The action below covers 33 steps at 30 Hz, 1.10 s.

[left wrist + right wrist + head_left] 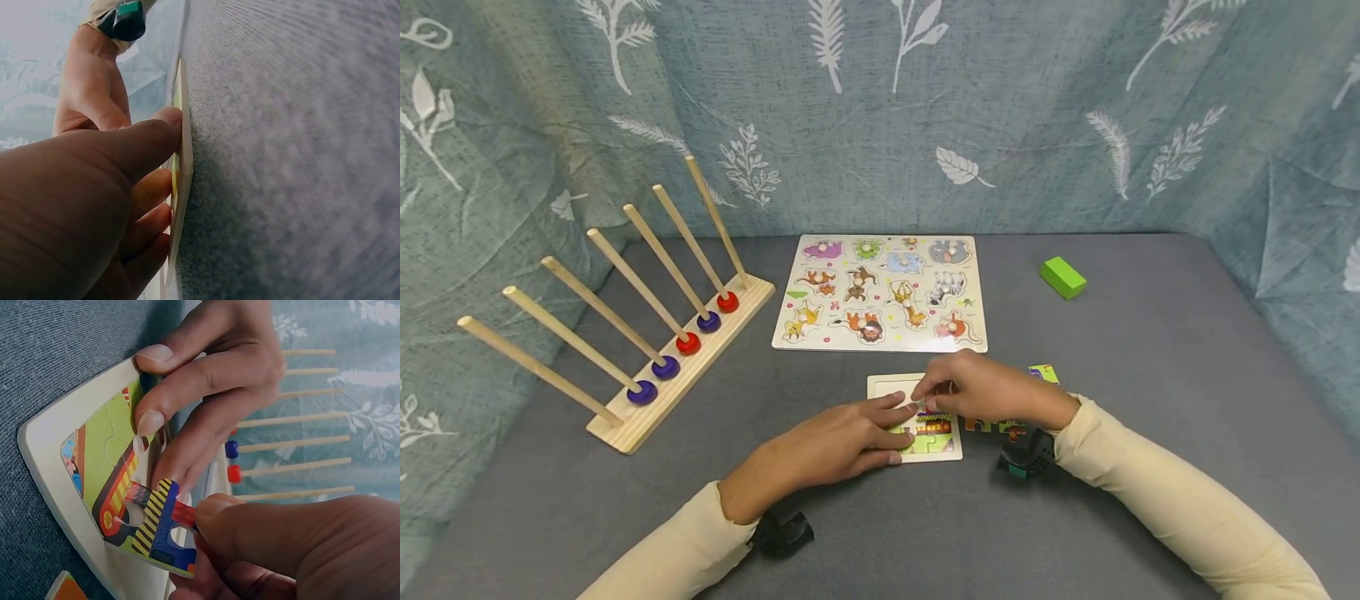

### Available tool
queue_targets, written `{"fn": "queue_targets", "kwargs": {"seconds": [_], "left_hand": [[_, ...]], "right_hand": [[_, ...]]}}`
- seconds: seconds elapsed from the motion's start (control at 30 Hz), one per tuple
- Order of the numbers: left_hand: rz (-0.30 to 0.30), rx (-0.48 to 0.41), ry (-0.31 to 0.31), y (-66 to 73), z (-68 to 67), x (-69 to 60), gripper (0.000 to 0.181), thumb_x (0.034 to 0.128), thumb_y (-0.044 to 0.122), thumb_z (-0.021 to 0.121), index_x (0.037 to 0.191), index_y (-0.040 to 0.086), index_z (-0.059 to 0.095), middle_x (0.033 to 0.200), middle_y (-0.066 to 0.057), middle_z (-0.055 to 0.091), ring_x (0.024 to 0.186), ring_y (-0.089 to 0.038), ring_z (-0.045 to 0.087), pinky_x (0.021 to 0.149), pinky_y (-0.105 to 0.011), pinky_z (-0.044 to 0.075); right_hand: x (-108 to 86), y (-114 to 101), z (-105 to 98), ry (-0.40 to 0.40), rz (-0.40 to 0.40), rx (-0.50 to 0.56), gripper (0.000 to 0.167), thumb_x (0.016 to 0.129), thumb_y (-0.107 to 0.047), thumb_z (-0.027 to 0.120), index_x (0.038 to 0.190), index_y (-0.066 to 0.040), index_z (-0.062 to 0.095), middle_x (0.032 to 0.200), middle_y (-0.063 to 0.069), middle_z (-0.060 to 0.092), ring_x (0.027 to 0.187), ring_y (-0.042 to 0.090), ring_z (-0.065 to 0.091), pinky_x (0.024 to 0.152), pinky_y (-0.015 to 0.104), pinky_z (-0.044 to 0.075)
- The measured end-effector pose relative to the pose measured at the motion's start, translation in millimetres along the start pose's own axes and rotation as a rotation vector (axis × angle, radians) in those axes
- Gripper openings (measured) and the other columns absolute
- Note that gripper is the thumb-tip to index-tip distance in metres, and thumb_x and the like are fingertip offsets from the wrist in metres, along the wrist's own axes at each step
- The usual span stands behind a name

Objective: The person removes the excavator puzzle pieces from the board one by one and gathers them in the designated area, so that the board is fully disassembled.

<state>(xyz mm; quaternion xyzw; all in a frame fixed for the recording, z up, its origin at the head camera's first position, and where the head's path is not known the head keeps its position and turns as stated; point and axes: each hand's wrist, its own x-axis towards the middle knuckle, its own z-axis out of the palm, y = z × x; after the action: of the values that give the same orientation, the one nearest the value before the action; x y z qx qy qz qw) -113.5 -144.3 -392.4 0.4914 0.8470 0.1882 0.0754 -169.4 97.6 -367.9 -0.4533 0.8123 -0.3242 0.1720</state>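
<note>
A small wooden jigsaw board (880, 383) with a pale raised rim lies on the grey cloth, partly filled with green, red and yellow pieces. My left hand (827, 446) rests on its left side, fingers extended over the fitted pieces. From the right, my right hand (992, 390) reaches over the board. In the right wrist view, its thumb and fingers pinch a jigsaw piece (164, 525) with blue, red and yellow-black stripes. This piece is at the fitted pieces' edge; whether it is seated, I cannot tell. Loose jigsaw pieces (1000, 427) lie partly hidden below my right wrist.
Behind the jigsaw lies a larger animal peg puzzle (880, 342). A wooden stand (700, 367) with several upright rods and red and blue rings is at the left. A green block (1063, 277) sits at the back right. Patterned curtain (880, 150) hangs behind.
</note>
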Motion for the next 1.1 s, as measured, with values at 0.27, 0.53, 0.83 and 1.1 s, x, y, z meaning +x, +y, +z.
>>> {"fn": "queue_targets", "kwargs": {"seconds": [0.27,0.53,0.83,1.1], "left_hand": [[-0.020,-0.009,-0.010,0.4,0.7,1.0,0.031,0.0971,0.026,0.062,0.125,0.013,0.068,0.146,-0.005,0.044,0.139,-0.028,0.035,0.105,-0.042,0.039],[-0.009,-0.005,-0.004,-1.0,0.9,3.1,0.030,0.0967,0.025,0.063,0.123,0.013,0.070,0.145,-0.008,0.047,0.138,-0.028,0.037,0.106,-0.041,0.039],[-0.022,-0.031,-0.001,-0.6,-0.4,1.7,0.031,0.0960,0.025,0.064,0.124,0.013,0.069,0.145,-0.007,0.046,0.138,-0.027,0.036,0.106,-0.041,0.038],[-0.030,-0.053,-0.005,-0.3,-1.4,0.7,0.031,0.0957,0.025,0.065,0.124,0.013,0.069,0.147,-0.005,0.044,0.139,-0.026,0.035,0.107,-0.042,0.038]], "right_hand": [[0.0,2.0,0.3,-0.027,0.044,0.004,0.013,0.092,-0.004,0.066,0.097,-0.011,0.076,0.086,-0.009,0.062,0.069,0.003,0.052,0.064,0.025,0.048],[-2.7,5.0,3.4,-0.041,0.046,-0.123,0.018,0.091,0.000,0.065,0.104,-0.008,0.074,0.094,-0.003,0.067,0.071,0.002,0.053,0.068,0.024,0.048],[-3.8,4.8,1.3,-0.067,0.046,-0.005,0.020,0.093,0.003,0.061,0.105,-0.008,0.073,0.093,-0.003,0.068,0.066,0.002,0.054,0.064,0.025,0.050],[-6.2,7.8,-0.1,-0.084,0.057,0.054,0.020,0.094,0.003,0.058,0.106,-0.008,0.071,0.086,-0.004,0.065,0.059,0.005,0.055,0.058,0.025,0.051]]}}
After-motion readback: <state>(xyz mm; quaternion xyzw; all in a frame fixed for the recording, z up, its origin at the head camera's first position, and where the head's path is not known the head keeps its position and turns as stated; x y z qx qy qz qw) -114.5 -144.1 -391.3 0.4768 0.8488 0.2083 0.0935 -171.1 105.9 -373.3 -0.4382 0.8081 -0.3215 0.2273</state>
